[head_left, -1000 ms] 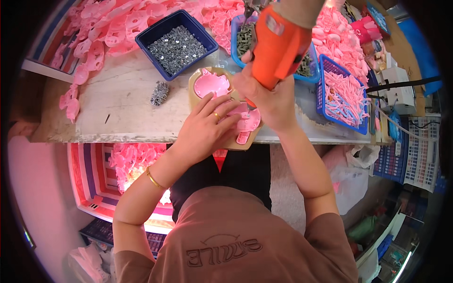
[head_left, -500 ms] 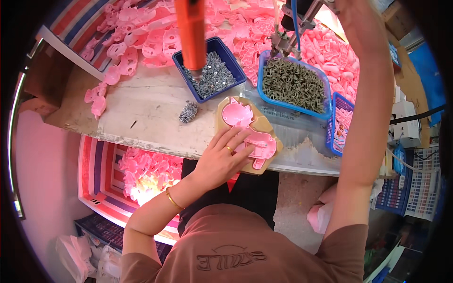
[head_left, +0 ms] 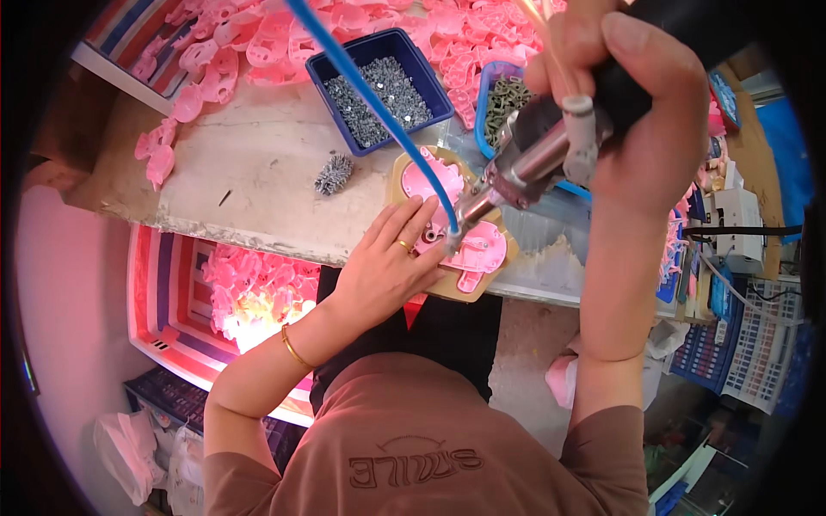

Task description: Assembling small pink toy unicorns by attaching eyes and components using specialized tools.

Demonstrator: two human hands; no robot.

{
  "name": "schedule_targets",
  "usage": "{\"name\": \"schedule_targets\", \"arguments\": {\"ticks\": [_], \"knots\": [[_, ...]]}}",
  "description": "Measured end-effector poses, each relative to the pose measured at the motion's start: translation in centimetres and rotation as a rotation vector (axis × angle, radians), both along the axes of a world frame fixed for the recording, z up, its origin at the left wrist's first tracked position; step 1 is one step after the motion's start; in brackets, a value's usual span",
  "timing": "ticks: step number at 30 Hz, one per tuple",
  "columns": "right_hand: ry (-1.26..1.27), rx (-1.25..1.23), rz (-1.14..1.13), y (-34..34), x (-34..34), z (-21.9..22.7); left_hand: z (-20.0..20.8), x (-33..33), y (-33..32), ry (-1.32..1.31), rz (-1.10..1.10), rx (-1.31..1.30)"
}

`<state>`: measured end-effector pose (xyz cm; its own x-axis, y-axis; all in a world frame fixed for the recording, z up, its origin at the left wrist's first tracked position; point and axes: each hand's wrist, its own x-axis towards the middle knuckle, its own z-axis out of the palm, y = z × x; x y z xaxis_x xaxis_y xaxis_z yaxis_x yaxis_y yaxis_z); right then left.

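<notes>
My left hand [head_left: 383,249] lies on a pink plastic shell [head_left: 486,251], its fingers stretched out over the middle of the part. The shell sits in a tan holding block [head_left: 511,251] near the table's front edge. My right hand [head_left: 650,112] is wrapped round a power screwdriver [head_left: 533,163] with a black body and a metal nose. That nose slants down to the shell, right beside my left fingertips. A blue hose [head_left: 370,90] runs to its tip. Whether the tip touches the shell cannot be made out.
A dark blue tray [head_left: 422,69] of small metal screws stands beyond the block, with a clump of screws [head_left: 334,175] beside it. My right hand partly hides a blue tub [head_left: 482,112] of greenish-brown pieces. Pink parts [head_left: 258,39] cover the back; more fill a striped box [head_left: 159,284] below.
My right hand has come down from the upper right with the screwdriver, bringing its nose to the shell. The orange-red tool has left the view. My left hand stays on the shell.
</notes>
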<state>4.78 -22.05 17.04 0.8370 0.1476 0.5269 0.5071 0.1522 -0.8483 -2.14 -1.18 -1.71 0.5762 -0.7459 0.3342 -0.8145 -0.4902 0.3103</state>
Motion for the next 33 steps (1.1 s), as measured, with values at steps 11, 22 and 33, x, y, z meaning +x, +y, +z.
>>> {"name": "schedule_targets", "arguments": {"ticks": [11,22,33], "knots": [[0.04,0.197,-0.193,3.8,-3.3,-1.5,0.1,-0.3,-0.1,0.013,0.012,-0.002],[0.048,0.022,-0.478,1.3,-4.1,3.3,0.3,-0.3,0.1,-0.058,-0.044,-0.047],[0.185,-0.97,-0.874,-20.6,4.5,-4.0,15.0,-0.9,12.3,0.45,0.066,0.192]]}}
